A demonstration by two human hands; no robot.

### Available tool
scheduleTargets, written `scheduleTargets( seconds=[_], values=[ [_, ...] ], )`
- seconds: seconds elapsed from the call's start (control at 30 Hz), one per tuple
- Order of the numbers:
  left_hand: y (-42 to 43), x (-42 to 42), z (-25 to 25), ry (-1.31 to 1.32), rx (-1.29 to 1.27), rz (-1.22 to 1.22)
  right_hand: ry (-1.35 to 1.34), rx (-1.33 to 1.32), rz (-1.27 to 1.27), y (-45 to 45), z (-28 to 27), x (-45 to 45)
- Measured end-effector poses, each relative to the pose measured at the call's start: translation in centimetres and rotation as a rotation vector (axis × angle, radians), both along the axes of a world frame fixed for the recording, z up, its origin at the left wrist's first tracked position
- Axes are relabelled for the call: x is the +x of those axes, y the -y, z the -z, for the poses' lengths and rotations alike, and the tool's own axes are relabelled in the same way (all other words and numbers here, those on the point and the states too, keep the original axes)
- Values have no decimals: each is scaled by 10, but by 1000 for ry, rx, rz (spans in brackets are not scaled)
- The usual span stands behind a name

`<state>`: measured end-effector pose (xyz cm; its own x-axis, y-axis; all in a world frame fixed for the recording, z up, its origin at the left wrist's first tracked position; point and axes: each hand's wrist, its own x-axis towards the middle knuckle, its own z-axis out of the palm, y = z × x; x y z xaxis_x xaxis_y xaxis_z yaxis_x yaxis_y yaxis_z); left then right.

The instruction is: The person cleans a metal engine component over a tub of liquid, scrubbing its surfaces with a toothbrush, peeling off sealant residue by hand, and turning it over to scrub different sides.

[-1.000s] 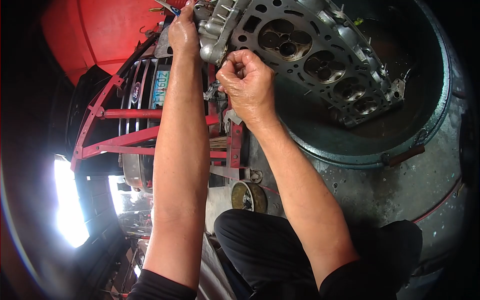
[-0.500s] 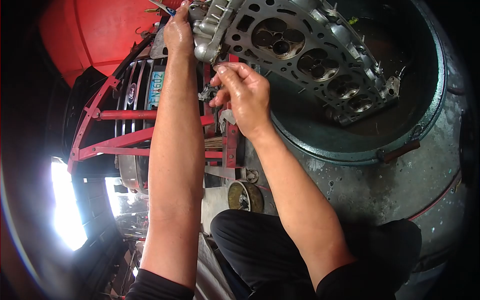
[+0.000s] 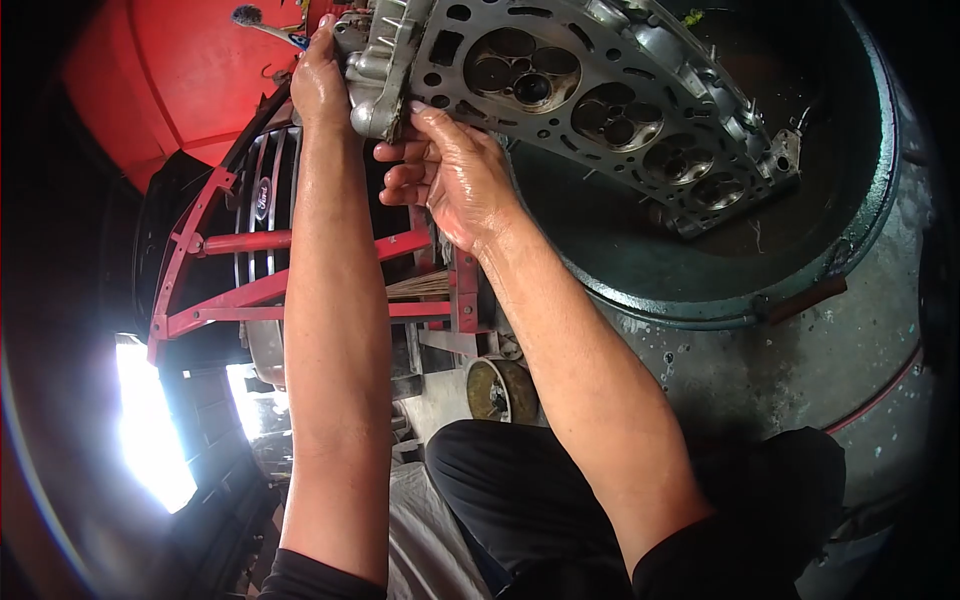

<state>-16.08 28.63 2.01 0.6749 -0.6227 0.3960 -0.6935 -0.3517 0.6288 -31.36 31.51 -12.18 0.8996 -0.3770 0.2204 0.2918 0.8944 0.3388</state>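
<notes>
A metal engine cylinder head (image 3: 590,150), with round combustion chambers and valves facing me, lies tilted across a round tub (image 3: 690,305). My left hand (image 3: 320,85) grips its left end, with a toothbrush (image 3: 268,27) sticking out past the thumb, its dark bristles splayed. Most of the left fingers are hidden behind the metal. My right hand (image 3: 455,180) is just below the near left corner of the cylinder head. Its thumb touches the edge there, while the other fingers are spread apart and slightly bent. Both hands look wet.
Dark liquid (image 3: 740,245) fills the tub bottom. Left of the hands stand a red metal frame (image 3: 250,242) and a Ford grille (image 3: 265,200), below a red panel (image 3: 150,80). A round can (image 3: 500,390) sits on the floor near my knee (image 3: 510,480).
The cylinder head and both hands have shifted left in view. My right fingers have spread from a loose pinch at the corner. More of the toothbrush shows.
</notes>
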Motion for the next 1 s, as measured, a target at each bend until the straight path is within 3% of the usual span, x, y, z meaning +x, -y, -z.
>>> scheduleTargets(
  seconds=[0.2, 0.53, 0.67, 0.73, 1.0],
  values=[
    [4, -23, 5, -217, -86, -19, 7, 31, -72, 4, 1, 5],
    [3, -11, 3, -182, -86, -12, 50, 75, -85, 2, 3, 9],
    [1, 0, -1, -33, -15, -12, 28, 41, -83, 1, 3, 11],
    [1, 2, -6, -255, -60, -7, 22, 66, -88, 1, 1, 10],
    [0, -5, -3, -275, -101, 10, 68, 146, -148, 0, -2, 13]
  ],
)
